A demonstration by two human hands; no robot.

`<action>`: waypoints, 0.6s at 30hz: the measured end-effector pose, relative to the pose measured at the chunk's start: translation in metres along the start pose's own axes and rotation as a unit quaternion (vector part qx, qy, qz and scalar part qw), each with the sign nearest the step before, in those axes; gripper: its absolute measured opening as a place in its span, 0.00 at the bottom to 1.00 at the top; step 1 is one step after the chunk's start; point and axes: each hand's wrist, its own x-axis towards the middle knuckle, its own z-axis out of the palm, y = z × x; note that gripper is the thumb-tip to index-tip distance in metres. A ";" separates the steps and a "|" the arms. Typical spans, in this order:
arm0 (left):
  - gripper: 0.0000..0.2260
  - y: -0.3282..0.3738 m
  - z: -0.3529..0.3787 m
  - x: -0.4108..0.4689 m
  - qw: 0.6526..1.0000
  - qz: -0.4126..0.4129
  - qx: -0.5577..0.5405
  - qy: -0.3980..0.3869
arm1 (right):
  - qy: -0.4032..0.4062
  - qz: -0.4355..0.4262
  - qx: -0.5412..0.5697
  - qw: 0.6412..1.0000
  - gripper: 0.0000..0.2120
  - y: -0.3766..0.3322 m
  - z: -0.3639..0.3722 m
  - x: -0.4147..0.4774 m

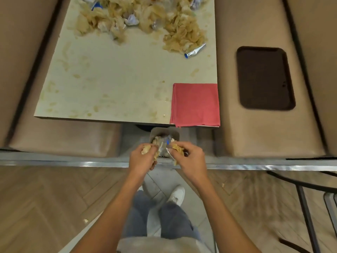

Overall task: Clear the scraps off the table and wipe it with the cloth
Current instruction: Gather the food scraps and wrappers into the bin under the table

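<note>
A pale table [116,84] carries a heap of crumpled greasy paper and foil scraps [138,21] along its far side. A folded red cloth [195,105] lies on the near right corner. Below the table's near edge stands a small grey bin [165,133] with scraps inside. My left hand [143,157] grips a wad of paper scraps just above the bin. My right hand [189,157] grips more paper and a foil wrapper beside it. Both hands almost touch over the bin's near rim.
A silver-and-blue foil wrapper [195,51] lies apart from the heap. Grease smears mark the table top. Padded benches flank the table; a dark brown tray [265,78] rests on the right bench. A metal rail [73,163] crosses in front of my legs.
</note>
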 end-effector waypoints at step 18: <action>0.10 -0.116 0.043 0.249 0.995 -0.026 0.098 -0.018 | 0.048 0.099 -0.194 0.975 0.08 0.243 0.110 0.191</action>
